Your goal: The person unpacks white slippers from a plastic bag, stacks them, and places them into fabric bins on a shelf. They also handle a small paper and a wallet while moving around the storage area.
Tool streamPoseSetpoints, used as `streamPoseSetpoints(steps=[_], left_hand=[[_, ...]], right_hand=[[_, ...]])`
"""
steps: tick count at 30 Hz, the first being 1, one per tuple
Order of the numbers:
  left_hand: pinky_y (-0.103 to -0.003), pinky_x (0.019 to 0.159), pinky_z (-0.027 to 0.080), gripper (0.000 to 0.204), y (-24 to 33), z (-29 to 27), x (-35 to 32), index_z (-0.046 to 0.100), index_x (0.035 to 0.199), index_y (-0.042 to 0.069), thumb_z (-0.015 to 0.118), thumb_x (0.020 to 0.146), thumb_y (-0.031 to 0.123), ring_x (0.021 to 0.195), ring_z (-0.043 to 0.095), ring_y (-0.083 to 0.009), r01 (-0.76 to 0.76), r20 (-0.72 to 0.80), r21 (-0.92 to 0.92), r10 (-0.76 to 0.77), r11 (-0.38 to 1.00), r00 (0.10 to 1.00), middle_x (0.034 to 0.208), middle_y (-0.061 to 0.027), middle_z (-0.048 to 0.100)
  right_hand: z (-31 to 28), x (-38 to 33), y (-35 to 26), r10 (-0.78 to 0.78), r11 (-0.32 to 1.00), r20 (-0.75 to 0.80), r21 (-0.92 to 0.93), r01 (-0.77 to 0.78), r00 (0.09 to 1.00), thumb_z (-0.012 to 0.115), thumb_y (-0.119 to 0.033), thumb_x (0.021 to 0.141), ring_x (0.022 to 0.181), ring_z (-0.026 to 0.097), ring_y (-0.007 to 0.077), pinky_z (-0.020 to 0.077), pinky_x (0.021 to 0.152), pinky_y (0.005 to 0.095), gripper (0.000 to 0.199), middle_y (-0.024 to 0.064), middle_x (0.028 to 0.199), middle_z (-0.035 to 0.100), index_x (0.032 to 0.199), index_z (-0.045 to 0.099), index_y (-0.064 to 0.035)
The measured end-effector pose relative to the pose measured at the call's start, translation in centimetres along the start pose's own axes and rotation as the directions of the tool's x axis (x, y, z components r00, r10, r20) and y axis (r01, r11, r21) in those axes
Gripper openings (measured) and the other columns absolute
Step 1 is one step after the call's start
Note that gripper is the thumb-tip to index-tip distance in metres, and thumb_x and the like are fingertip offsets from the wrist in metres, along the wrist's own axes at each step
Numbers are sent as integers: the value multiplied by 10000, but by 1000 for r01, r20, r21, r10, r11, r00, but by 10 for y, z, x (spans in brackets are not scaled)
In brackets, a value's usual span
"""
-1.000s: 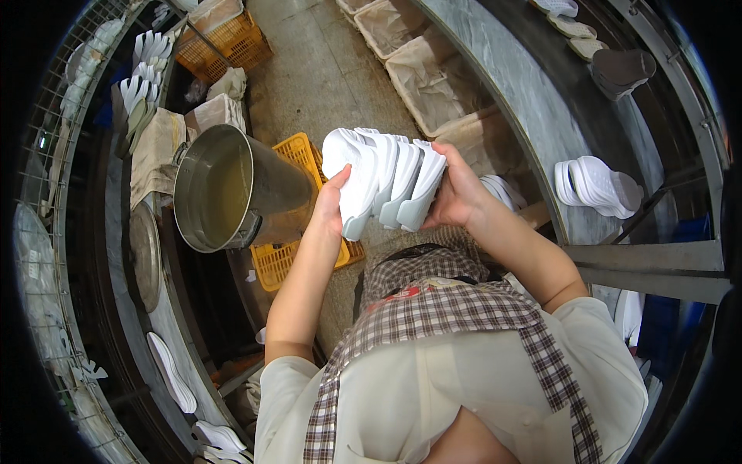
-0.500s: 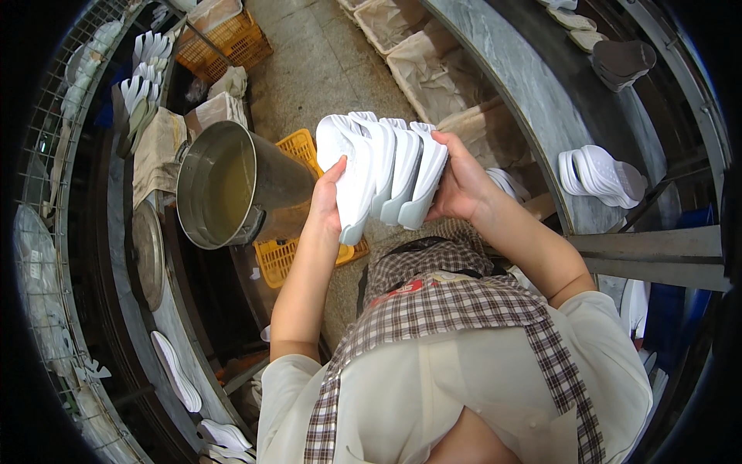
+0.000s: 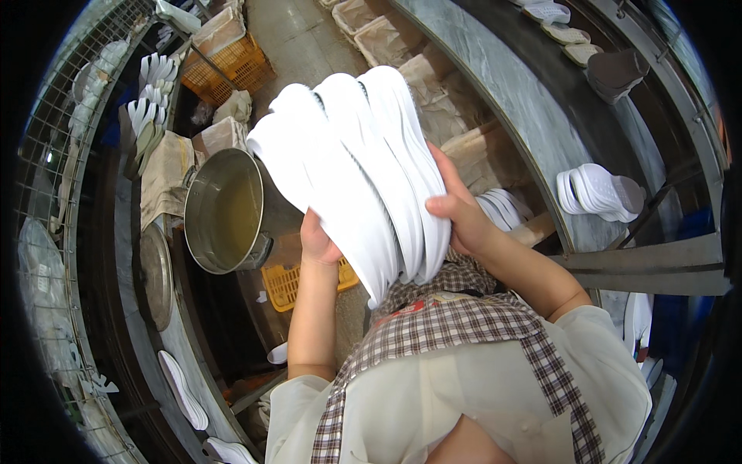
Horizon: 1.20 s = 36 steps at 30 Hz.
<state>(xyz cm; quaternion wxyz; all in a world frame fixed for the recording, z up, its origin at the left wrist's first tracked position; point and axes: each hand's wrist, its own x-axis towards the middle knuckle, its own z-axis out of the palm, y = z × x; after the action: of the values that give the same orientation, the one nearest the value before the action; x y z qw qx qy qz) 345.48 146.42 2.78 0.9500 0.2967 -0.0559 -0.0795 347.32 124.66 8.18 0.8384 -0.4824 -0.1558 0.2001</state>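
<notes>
White shoe-sole stack [image 3: 359, 189] now turned lengthwise, unlike before. Left hand [image 3: 318, 243] and right hand [image 3: 465, 210] clasp its sides; left fingers seemingly underneath.

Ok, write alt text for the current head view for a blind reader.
A person in a plaid apron holds a bundle of white shoe soles between left hand and right hand. A metal pot of yellowish liquid stands to the left; another stack of white soles lies at right.

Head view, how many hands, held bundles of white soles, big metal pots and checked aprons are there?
Left hand and right hand: 2
Held bundle of white soles: 1
Big metal pot: 1
Checked apron: 1
Total: 5
</notes>
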Motion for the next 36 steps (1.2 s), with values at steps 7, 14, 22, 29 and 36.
streamPoseSetpoints(steps=[7, 14, 22, 29, 36], left_hand=[[-443, 951, 433, 597, -1, -10, -4, 327, 1365, 28, 441, 908, 395, 1182, 474, -321, -135, 69, -94, 142, 986, 987, 1335, -160, 437], [-448, 944, 442, 646, -4, -17, -9, 311, 1376, 45, 375, 912, 491, 1173, 478, -330, -215, 105, -48, 219, 975, 970, 1342, -158, 430], [-442, 956, 425, 531, -4, -19, -10, 352, 1340, 6, 482, 915, 297, 1178, 479, -305, -211, 172, -42, 215, 977, 961, 1309, -150, 465], [-405, 946, 437, 541, -2, -23, -12, 346, 1336, 3, 561, 881, 202, 1165, 489, -279, -200, 75, 53, 196, 978, 978, 1299, -128, 473], [-383, 968, 412, 616, 4, -21, -14, 284, 1359, -9, 585, 876, 229, 1191, 449, -244, -196, -21, 449, 230, 872, 973, 1338, -122, 418]], right_hand=[[-4, 5, -8, -63, 991, 113, -114, 76, 992, 611, -338, 665, 1327, 226, 293, 170, 1085, 381, 1001, 202, 1436, 191, 1438, 57, -28], [-8, 6, -4, -40, 999, 161, -28, 45, 986, 584, -349, 733, 1333, 214, 279, 162, 1087, 375, 954, 182, 1449, 173, 1442, 27, -39], [-8, 5, 1, -78, 995, 152, 71, 68, 985, 480, -472, 878, 1321, 238, 245, 211, 1070, 355, 857, 168, 1449, 182, 1435, 4, -28], [-24, 9, 1, 98, 990, 132, -112, -83, 986, 615, -401, 811, 1297, 284, 249, 231, 1062, 367, 921, 174, 1418, 248, 1429, 55, -10], [-35, 20, -4, 142, 900, 107, -428, -83, 984, 790, -219, 676, 1224, 387, 226, 318, 1015, 322, 974, 156, 1339, 382, 1392, 176, 23]])
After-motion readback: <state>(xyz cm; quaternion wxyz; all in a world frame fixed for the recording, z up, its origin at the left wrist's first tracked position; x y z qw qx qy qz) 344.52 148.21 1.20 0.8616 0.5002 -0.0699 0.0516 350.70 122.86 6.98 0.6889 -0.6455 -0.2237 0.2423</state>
